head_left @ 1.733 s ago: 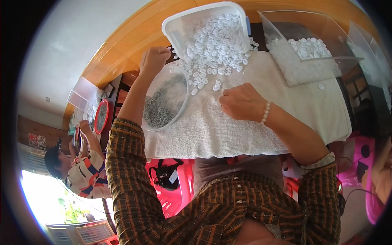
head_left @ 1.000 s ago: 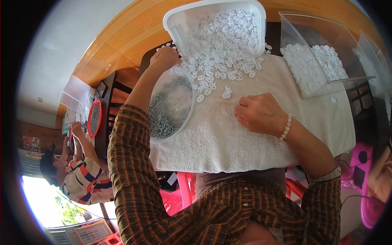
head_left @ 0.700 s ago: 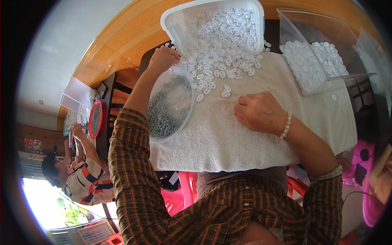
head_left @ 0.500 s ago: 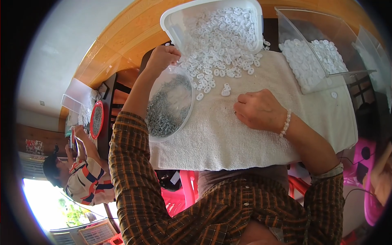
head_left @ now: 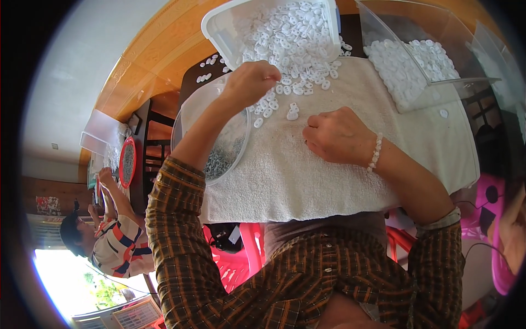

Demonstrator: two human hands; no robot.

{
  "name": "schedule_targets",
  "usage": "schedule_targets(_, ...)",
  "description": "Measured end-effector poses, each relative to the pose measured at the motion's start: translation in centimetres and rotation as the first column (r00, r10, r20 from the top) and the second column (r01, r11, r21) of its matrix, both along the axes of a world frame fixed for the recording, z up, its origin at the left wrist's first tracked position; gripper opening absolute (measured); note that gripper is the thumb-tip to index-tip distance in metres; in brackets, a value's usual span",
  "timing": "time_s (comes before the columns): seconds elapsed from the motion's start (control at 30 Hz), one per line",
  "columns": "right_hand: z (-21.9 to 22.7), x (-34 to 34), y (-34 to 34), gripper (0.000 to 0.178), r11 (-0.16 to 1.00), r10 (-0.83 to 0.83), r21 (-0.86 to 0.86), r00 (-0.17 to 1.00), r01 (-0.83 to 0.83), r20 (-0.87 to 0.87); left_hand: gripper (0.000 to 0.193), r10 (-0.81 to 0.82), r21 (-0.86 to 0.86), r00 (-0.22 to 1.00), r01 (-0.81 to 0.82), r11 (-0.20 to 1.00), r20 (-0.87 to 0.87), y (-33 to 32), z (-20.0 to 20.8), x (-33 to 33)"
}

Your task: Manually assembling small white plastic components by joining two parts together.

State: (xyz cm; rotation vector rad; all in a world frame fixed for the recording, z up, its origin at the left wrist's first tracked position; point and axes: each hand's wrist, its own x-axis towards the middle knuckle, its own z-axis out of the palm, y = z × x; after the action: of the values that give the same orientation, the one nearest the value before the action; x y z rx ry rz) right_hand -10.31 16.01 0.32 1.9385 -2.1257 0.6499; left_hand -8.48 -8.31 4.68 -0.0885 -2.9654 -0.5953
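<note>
Left hand (head_left: 249,82) fingers curled closed among white plastic caps (head_left: 285,44) spilled from tipped tub (head_left: 219,27) onto white towel (head_left: 307,170); right hand (head_left: 338,134) loosely closed, knuckles-up on towel, contents unclear

— What lay on the table? A white terry towel (head_left: 329,164), rough and matt, strewn with small glossy white plastic parts (head_left: 285,49).

— And the containers? Clear smooth plastic tubs (head_left: 219,27), one bowl (head_left: 219,153) holding dull grey metal pieces.
</note>
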Motion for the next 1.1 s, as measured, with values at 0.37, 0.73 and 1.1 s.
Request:
schedule_targets(0.37,-0.1,0.0,0.0,0.011,1.000,-0.020,-0.024,1.000,0.020,0.007,0.017,-0.044,-0.018,0.992,0.042,0.999,-0.119,2.6,-2.1,-0.2)
schedule_targets(0.73,-0.2,-0.8,0.1,0.013,0.998,-0.055,-0.018,0.998,0.055,-0.016,0.007,-0.004,-0.181,0.993,-0.017,0.983,-0.118,3.9,-2.6,0.4)
schedule_targets(1.1,0.0,-1.5,0.1,0.014,0.976,-0.150,-0.136,0.977,0.171,0.149,0.010,-0.004,-0.254,0.972,-0.057,0.966,-0.233,6.7,-3.6,-0.2)
